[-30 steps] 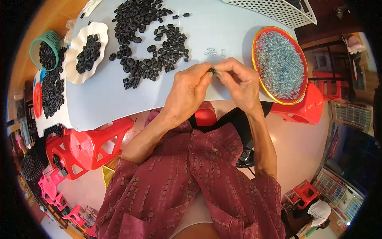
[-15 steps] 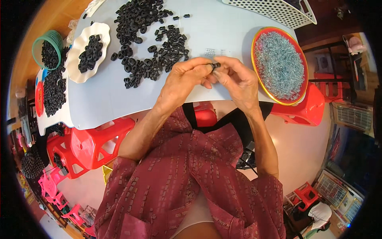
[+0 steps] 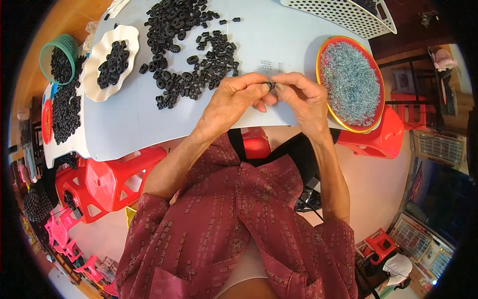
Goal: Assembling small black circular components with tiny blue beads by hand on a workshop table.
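Note:
Above the table's near edge, my left hand [image 3: 235, 97] and my right hand [image 3: 304, 97] meet at the fingertips. Both pinch one small black plastic part [image 3: 271, 85], mostly covered by thumbs and forefingers. Just beyond the fingers, a few small metal springs [image 3: 265, 65] lie in short rows on the table. Left of my left hand spreads a heap of loose black plastic parts [image 3: 219, 52]. A red plate with a gold rim [image 3: 318, 62], piled with shiny springs [image 3: 350, 84], stands beside my right hand.
A white scalloped dish [image 3: 94, 92] holding black parts sits on the pale table [image 3: 117, 129]. At far left are a green basket [image 3: 73, 46] and more black parts [image 3: 66, 117]. A white perforated basket [image 3: 348, 17] stands at the far right. Red stools [image 3: 107, 187] stand below the table edge.
My right thumb and fingers have shifted slightly, closing further over the black part, so less of it shows. The view has moved a little; the heaps look the same.

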Action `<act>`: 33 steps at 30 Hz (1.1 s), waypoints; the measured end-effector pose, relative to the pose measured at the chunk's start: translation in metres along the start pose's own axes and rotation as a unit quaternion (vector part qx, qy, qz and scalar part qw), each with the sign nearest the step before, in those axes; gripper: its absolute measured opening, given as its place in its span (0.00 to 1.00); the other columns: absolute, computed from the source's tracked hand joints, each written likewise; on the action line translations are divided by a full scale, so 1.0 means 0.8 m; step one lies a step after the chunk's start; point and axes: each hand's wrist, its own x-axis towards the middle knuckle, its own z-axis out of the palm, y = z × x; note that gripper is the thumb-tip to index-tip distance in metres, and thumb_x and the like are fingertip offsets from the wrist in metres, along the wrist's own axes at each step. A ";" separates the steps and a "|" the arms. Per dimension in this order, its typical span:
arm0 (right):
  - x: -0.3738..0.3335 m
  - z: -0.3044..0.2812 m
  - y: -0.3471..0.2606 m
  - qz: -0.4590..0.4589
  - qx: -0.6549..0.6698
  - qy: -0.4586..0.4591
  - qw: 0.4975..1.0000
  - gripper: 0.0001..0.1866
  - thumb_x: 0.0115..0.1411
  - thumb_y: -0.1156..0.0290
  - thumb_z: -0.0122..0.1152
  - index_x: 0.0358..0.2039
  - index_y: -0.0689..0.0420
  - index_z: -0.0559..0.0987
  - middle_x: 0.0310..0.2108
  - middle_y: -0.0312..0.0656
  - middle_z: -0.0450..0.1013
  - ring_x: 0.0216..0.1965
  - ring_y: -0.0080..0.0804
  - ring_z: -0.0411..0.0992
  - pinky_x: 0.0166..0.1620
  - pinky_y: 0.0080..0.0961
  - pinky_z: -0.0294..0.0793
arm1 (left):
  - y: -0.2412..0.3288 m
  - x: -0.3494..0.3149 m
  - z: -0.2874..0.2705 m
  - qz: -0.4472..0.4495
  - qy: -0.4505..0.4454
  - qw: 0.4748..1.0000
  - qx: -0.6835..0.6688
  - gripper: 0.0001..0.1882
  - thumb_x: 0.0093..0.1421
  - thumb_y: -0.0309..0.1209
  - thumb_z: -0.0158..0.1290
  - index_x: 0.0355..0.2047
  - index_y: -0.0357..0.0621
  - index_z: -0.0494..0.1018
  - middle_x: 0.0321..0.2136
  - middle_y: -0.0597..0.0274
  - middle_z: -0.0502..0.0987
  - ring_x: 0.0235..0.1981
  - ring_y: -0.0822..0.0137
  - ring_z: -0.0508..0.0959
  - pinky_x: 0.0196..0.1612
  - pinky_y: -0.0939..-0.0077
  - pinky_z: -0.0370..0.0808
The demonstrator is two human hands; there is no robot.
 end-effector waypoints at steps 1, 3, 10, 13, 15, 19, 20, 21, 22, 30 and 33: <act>0.001 -0.002 -0.001 0.026 -0.007 -0.011 1.000 0.09 0.58 0.80 0.55 0.39 0.64 0.78 0.27 0.35 0.74 0.30 0.18 0.70 0.36 0.16 0.71 | -0.003 0.001 -0.003 0.007 -0.016 1.000 0.005 0.13 0.62 0.28 0.45 0.40 0.31 0.74 0.28 0.58 0.78 0.27 0.73 0.75 0.34 0.80 0.74; 0.003 -0.002 -0.009 0.032 -0.006 -0.018 0.999 0.08 0.58 0.80 0.55 0.38 0.64 0.78 0.27 0.35 0.74 0.29 0.18 0.70 0.36 0.16 0.71 | -0.006 0.004 -0.008 0.014 -0.031 0.999 0.009 0.13 0.63 0.28 0.45 0.40 0.32 0.74 0.28 0.59 0.78 0.27 0.73 0.74 0.34 0.80 0.74; 0.000 -0.003 -0.009 0.031 -0.035 -0.010 0.999 0.04 0.56 0.81 0.57 0.32 0.63 0.78 0.27 0.36 0.75 0.30 0.18 0.72 0.35 0.18 0.72 | -0.001 0.007 -0.004 0.013 -0.025 0.995 0.092 0.10 0.61 0.27 0.45 0.35 0.34 0.75 0.25 0.61 0.77 0.23 0.74 0.73 0.31 0.80 0.73; -0.001 0.001 -0.002 -0.046 -0.077 0.024 0.996 0.05 0.55 0.82 0.57 0.33 0.63 0.78 0.28 0.37 0.76 0.30 0.19 0.72 0.35 0.18 0.72 | 0.002 0.005 0.006 0.026 -0.003 0.992 0.127 0.09 0.60 0.27 0.46 0.33 0.34 0.74 0.23 0.61 0.77 0.22 0.74 0.73 0.29 0.79 0.72; -0.003 -0.002 0.005 -0.081 -0.119 0.032 0.989 0.05 0.55 0.82 0.57 0.33 0.64 0.77 0.28 0.37 0.76 0.30 0.20 0.72 0.35 0.18 0.72 | 0.005 0.004 0.014 0.034 0.012 0.987 0.154 0.08 0.60 0.26 0.46 0.32 0.34 0.73 0.22 0.60 0.77 0.21 0.73 0.72 0.28 0.79 0.72; -0.005 -0.002 0.018 -0.120 -0.127 0.058 0.983 0.05 0.54 0.82 0.57 0.33 0.64 0.77 0.28 0.39 0.76 0.30 0.20 0.73 0.35 0.18 0.72 | 0.001 0.007 0.020 0.149 0.058 0.925 0.345 0.07 0.57 0.25 0.47 0.32 0.34 0.72 0.20 0.58 0.75 0.20 0.72 0.72 0.27 0.76 0.71; -0.002 0.001 0.016 -0.121 -0.126 0.058 0.983 0.05 0.54 0.82 0.57 0.33 0.64 0.77 0.28 0.39 0.76 0.30 0.20 0.73 0.35 0.18 0.72 | 0.002 0.008 0.019 0.119 0.054 0.950 0.285 0.07 0.58 0.26 0.47 0.33 0.35 0.72 0.21 0.58 0.76 0.21 0.72 0.72 0.28 0.77 0.72; 0.001 0.003 0.012 -0.119 -0.128 0.052 0.983 0.05 0.54 0.82 0.57 0.33 0.64 0.77 0.28 0.39 0.76 0.30 0.20 0.73 0.35 0.18 0.72 | 0.002 0.010 0.018 0.088 0.049 0.970 0.222 0.08 0.58 0.26 0.47 0.34 0.35 0.73 0.22 0.59 0.77 0.22 0.72 0.73 0.29 0.78 0.72; 0.003 0.004 0.008 -0.118 -0.130 0.045 0.983 0.05 0.54 0.82 0.57 0.33 0.64 0.77 0.29 0.39 0.76 0.31 0.21 0.73 0.35 0.18 0.72 | 0.002 0.010 0.014 0.088 0.050 0.970 0.223 0.08 0.58 0.26 0.47 0.34 0.35 0.73 0.22 0.59 0.77 0.22 0.72 0.73 0.29 0.78 0.72; 0.007 0.018 -0.018 -0.130 -0.227 0.034 0.965 0.13 0.50 0.80 0.61 0.39 0.63 0.77 0.31 0.40 0.74 0.28 0.23 0.73 0.34 0.20 0.74 | -0.004 0.010 -0.011 -0.013 0.013 0.992 -0.124 0.14 0.61 0.29 0.47 0.39 0.29 0.73 0.29 0.56 0.77 0.30 0.69 0.76 0.35 0.76 0.75; 0.008 0.026 -0.018 -0.149 -0.259 0.039 0.953 0.14 0.50 0.80 0.62 0.40 0.62 0.77 0.33 0.42 0.74 0.28 0.24 0.73 0.34 0.20 0.74 | -0.006 0.012 -0.014 -0.012 0.015 0.990 -0.136 0.14 0.61 0.29 0.47 0.40 0.28 0.73 0.31 0.55 0.77 0.30 0.69 0.76 0.35 0.76 0.75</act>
